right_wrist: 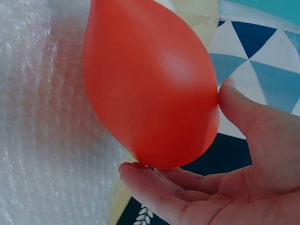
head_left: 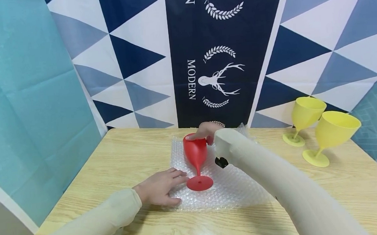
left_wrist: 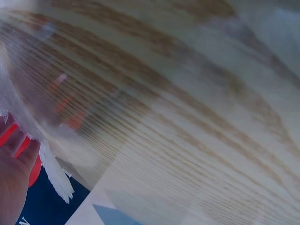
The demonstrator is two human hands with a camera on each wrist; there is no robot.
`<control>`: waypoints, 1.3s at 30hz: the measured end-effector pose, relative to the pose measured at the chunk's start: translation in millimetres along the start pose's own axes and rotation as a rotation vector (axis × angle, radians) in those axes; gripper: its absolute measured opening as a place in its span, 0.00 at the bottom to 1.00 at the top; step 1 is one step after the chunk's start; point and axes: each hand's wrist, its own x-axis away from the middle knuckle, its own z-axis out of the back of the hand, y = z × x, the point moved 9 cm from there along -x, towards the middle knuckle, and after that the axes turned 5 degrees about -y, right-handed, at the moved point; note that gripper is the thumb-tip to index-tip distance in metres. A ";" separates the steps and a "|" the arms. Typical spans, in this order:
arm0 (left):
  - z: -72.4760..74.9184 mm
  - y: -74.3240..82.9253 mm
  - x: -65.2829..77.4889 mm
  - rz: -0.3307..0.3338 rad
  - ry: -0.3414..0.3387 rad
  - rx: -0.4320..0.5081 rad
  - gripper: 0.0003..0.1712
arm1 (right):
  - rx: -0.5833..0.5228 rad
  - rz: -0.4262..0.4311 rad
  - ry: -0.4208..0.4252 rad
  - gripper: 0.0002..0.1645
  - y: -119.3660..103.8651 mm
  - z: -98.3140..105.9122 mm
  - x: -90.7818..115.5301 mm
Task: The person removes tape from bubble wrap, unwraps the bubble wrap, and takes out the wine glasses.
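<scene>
A red plastic goblet (head_left: 196, 152) is tilted over, its round foot towards me and its rim away, above a sheet of bubble wrap (head_left: 224, 195). I cannot tell whether it touches the sheet. My right hand (head_left: 207, 130) grips the goblet's bowl near the rim; in the right wrist view the thumb is on one side of the red bowl (right_wrist: 150, 89) and the fingers are on the other. My left hand (head_left: 161, 188) rests on the left edge of the bubble wrap with spread fingers, close to the goblet's foot. The left wrist view shows only part of that hand (left_wrist: 16, 173).
Two yellow goblets (head_left: 308, 113) (head_left: 334, 132) stand upright at the right back of the wooden table (head_left: 128, 155). A patterned cloth (head_left: 144, 62) hangs behind the table, with a teal cloth (head_left: 23, 90) at the left.
</scene>
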 end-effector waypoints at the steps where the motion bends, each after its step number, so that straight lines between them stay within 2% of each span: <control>1: 0.2 0.1 0.0 -0.002 0.001 -0.004 0.40 | -0.023 0.004 -0.012 0.39 1.2 -0.7 -0.9; 5: 2.5 1.3 -0.1 -0.024 0.024 -0.018 0.39 | -0.121 0.007 -0.049 0.42 7.4 -2.0 -4.1; 12: 3.8 2.6 0.3 -0.059 0.055 -0.042 0.38 | -0.432 0.020 -0.181 0.45 13.6 -18.7 -14.4; 22: 5.7 4.5 1.2 -0.075 0.063 -0.059 0.39 | -0.574 0.023 -0.279 0.50 16.3 -32.0 -26.5; 30: 6.3 6.0 2.3 -0.078 0.056 -0.052 0.38 | -0.754 0.028 -0.305 0.48 20.2 -33.7 -28.0; 39: 4.1 5.7 1.7 -0.071 0.062 -0.065 0.37 | -0.867 0.045 -0.261 0.46 31.5 -26.2 -15.9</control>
